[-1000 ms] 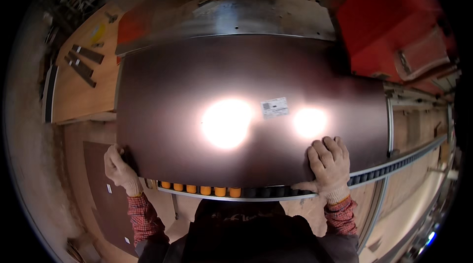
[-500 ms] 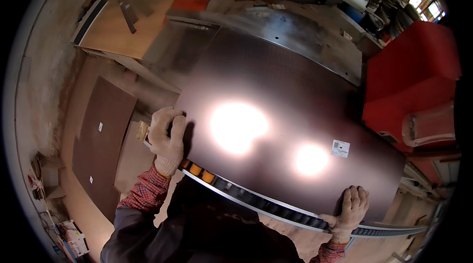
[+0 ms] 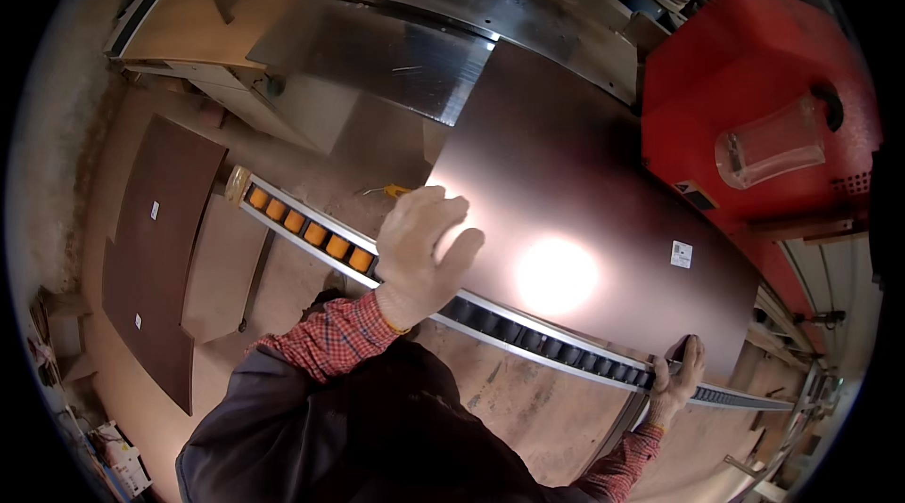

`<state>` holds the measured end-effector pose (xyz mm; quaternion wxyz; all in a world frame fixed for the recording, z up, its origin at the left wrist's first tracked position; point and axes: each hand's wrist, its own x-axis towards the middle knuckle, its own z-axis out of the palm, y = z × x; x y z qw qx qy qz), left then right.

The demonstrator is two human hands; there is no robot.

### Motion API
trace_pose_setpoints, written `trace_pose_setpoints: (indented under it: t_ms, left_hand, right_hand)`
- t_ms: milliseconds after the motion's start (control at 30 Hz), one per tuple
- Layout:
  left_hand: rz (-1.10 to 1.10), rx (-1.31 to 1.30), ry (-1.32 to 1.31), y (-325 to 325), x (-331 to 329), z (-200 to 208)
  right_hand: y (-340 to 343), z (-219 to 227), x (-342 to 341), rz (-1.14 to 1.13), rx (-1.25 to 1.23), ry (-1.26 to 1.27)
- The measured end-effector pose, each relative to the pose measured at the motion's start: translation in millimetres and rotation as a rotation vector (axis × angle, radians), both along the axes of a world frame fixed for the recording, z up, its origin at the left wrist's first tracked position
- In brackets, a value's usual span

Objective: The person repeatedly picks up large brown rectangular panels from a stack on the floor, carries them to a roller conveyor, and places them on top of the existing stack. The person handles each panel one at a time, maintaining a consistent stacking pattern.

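Observation:
A large glossy dark brown panel (image 3: 584, 192) lies across a metal machine table and a roller rail (image 3: 528, 341), with a white label near its right end. My left hand (image 3: 421, 244), in a pale work glove, is at the panel's left edge, fingers spread and nothing gripped. Whether its palm touches the edge cannot be made out. My gloved right hand (image 3: 679, 373) rests at the panel's near edge towards the right, fingers extended on the surface and thumb apart beside the rail. Orange rollers (image 3: 294, 221) show along the rail left of my left hand.
Beyond the panel is the bare metal table (image 3: 386, 55). A red machine housing (image 3: 745, 79) with a clear plastic guard (image 3: 771, 147) stands at right. More brown panels (image 3: 156, 239) lie at left. A wooden worktop (image 3: 174, 17) is at far left.
The panel has slid right along the rail, uncovering metal table and orange rollers at left. My left hand has moved right with its edge. The view has shifted somewhat.

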<state>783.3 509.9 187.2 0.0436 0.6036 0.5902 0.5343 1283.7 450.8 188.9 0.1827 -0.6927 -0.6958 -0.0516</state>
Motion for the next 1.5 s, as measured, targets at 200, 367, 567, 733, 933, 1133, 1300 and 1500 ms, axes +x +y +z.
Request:
trace_pose_setpoints:
  t_ms: [200,367,567,733,933,1133,1300,1500]
  left_hand:
    - [-0.116,0.072,-0.006,-3,68,-14]
    - [-0.229,-0.039,-0.046,-11,117,-24]
    - [-0.446,0.048,-0.168,-76,66,-17]
    - [0.024,0.266,0.165,-164,-158,-44]
    - [1.015,-0.602,0.070,-399,-411,-191]
    - [1.627,-1.076,-0.427,-710,-549,-217]
    - [1.834,-1.228,-0.755,-867,-551,-284]
    - [1.767,-0.677,-1.261,-916,-529,-358]
  right_hand:
    - [-44,-19,-34,-0.360,0.207,0.618]
    - [-112,-50,-127,-0.433,0.322,0.727]
    - [-205,-188,-222,-0.565,-0.498,1.236]
    - [-211,-234,-349,-0.229,-1.087,1.082]
    - [-178,-286,-529,-0.012,-1.211,0.931]
    - [-244,-324,-754,0.491,-1.545,0.571]
    - [-335,-344,-879,1.336,-1.273,0.374]
    - [-401,-298,-958,0.598,-1.930,0.601]
